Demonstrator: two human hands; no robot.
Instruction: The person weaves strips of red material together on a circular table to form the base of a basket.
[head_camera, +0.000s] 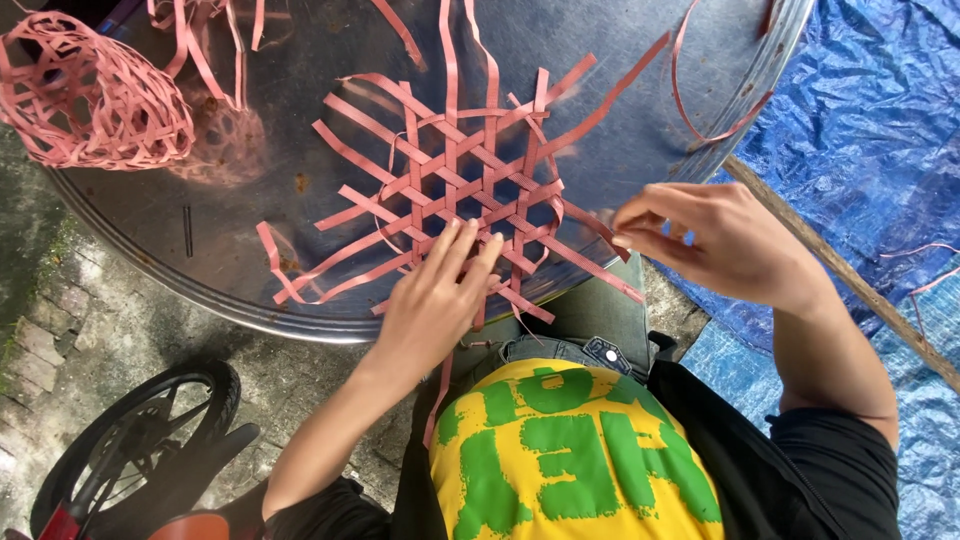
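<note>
A flat open lattice of woven pink strips (455, 185) lies on a round shiny metal tray (250, 200). My left hand (435, 295) rests flat on the near edge of the weave, fingers spread and pressing the strips down. My right hand (715, 240) is at the weave's right side, thumb and fingers pinching the end of a pink strip (600, 228) that runs into the lattice.
A part-woven pink basket form (95, 95) sits at the tray's far left, with loose pink strips (715, 120) near the right rim. A blue tarp (880, 130) and a wooden stick (850, 270) lie to the right. A small wheel (130, 440) stands on the ground at lower left.
</note>
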